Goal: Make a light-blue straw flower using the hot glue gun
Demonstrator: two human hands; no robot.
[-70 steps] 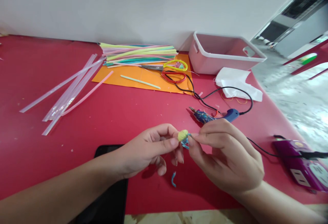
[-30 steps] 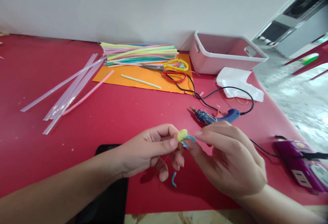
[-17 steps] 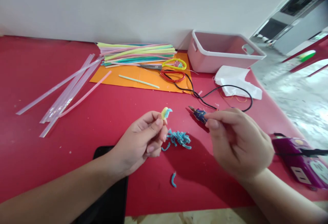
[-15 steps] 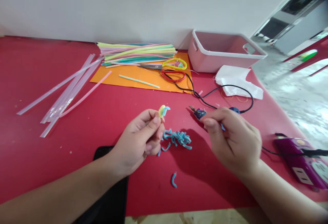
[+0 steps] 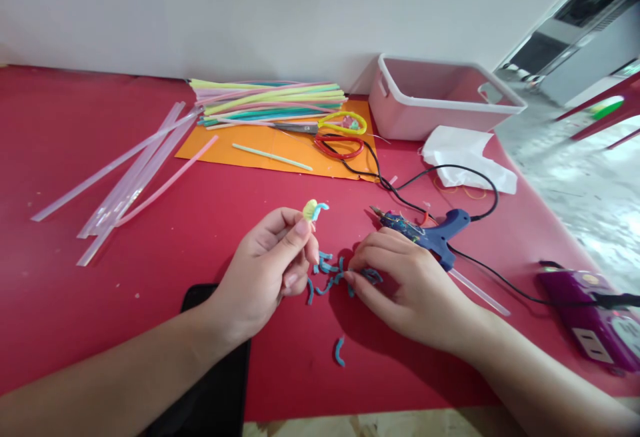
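Note:
My left hand (image 5: 273, 267) pinches a small yellow pipe-cleaner coil (image 5: 310, 210) between thumb and forefinger. A short light-blue pipe-cleaner piece (image 5: 320, 209) sticks out from the coil's right side. My right hand (image 5: 405, 280) is down at the pile of short blue pipe-cleaner pieces (image 5: 327, 267), its thumb and fingertips closed on one of them; the hand covers part of the pile. Just beyond that hand a blue glue gun (image 5: 440, 236) lies on its side, nozzle to the left, a clear glue stick (image 5: 480, 292) in its back. One blue piece lies alone nearer to me.
Scissors (image 5: 310, 128) and a bundle of coloured pipe cleaners (image 5: 275, 100) rest on an orange sheet (image 5: 220, 148). Glue sticks (image 5: 135, 177) lie at left. A pink basket (image 5: 425, 117), white paper (image 5: 465, 157), black cable, purple power strip (image 5: 585, 317) and black phone-like slab (image 5: 220, 370) surround the hands.
My right hand has let go of the glue gun, leaving it on the table, and moved left to the blue pieces. My left hand has shifted slightly left with the yellow coil.

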